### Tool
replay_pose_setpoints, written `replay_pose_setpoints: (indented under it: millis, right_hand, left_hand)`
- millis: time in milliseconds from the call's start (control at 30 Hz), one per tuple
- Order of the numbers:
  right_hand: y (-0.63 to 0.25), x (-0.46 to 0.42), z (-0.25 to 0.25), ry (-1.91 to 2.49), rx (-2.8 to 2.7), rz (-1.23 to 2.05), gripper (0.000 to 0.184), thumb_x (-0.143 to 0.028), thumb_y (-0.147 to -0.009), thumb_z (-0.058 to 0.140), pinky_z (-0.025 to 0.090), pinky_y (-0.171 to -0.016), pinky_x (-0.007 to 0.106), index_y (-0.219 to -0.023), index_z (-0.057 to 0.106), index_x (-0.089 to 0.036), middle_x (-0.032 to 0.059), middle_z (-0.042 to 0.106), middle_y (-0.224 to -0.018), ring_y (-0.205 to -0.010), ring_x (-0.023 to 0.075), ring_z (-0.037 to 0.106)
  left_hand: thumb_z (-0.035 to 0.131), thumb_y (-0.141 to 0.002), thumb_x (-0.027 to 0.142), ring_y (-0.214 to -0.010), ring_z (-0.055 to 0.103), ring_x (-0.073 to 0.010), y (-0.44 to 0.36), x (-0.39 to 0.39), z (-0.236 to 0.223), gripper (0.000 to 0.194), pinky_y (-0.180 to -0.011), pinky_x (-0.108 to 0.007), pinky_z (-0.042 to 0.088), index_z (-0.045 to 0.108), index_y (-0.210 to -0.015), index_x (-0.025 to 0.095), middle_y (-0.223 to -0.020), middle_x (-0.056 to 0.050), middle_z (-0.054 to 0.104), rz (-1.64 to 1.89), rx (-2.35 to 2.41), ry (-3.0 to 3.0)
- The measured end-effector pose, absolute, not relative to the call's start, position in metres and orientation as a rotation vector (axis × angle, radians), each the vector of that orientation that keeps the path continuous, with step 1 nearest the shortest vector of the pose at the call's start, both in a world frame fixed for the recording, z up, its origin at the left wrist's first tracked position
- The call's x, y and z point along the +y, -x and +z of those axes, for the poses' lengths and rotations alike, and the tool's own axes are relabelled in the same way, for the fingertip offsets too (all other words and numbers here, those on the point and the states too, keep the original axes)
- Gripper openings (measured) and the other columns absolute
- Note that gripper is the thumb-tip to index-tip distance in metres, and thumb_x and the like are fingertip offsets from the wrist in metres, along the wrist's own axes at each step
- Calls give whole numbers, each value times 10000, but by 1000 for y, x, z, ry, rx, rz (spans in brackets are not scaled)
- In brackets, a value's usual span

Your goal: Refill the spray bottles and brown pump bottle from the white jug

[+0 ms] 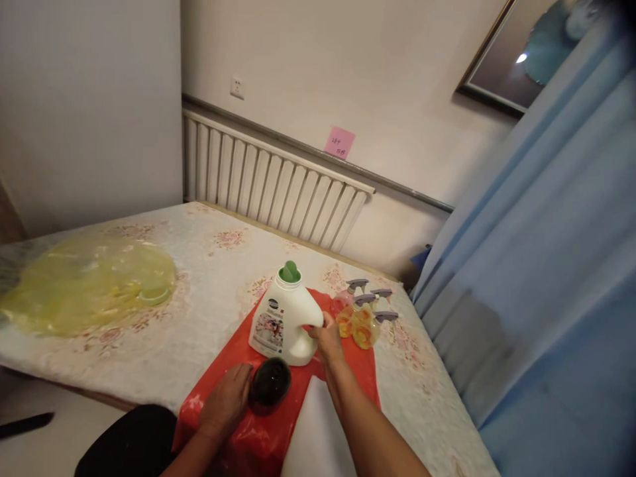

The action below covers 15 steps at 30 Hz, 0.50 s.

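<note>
A white laundry detergent jug (288, 318) with a printed label stands upright on a red plastic sheet or bag (233, 351). Its cap is off, and a green pouring spout (289, 271) shows in the neck. My right hand (328, 336) is closed around the jug's handle. In front of the jug, my left hand (229, 397) grips the side of a small dark bowl-like cup (271, 382); its open, shiny inside faces me. The left fingertips are partly hidden behind the cup.
Several spray bottles (364, 326) with grey triggers stand right of the jug. A yellow plastic bag (89, 285) lies on the floral tablecloth (199, 265) at left. A white object (318, 434) sits by my right forearm. Behind are a radiator (278, 182) and a blue curtain (536, 265).
</note>
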State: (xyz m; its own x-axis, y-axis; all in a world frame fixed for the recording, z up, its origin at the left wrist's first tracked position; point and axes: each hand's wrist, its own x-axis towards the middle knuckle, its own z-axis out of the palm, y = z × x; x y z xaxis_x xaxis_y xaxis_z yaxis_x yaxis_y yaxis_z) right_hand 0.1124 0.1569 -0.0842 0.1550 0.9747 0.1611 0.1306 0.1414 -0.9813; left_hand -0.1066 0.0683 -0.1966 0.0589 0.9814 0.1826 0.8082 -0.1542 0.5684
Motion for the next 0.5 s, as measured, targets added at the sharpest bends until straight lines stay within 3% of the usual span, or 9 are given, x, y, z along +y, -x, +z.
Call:
replay_pose_setpoints:
  millis: [300, 500]
  right_hand:
    - [-109, 152, -99, 1227, -1243, 935, 301, -230, -569, 551, 396, -572, 234, -853, 634, -176, -14, 652, -738, -670, 161, 537]
    - [-137, 141, -90, 1234, -1388, 957, 390, -195, -579, 638, 506, -748, 271, -966, 669, -221, 4, 732, -964, -878, 199, 654]
  left_hand:
    - [293, -972, 309, -948, 613, -229, 108, 71, -198, 318, -868, -372, 478, 580, -1059, 205, -1011, -79, 644, 800, 1759, -2060]
    - [281, -978, 337, -969, 616, -233, 107, 74, -199, 330, -875, -380, 478, 572, -1058, 205, -1022, -82, 647, 800, 1746, -2053]
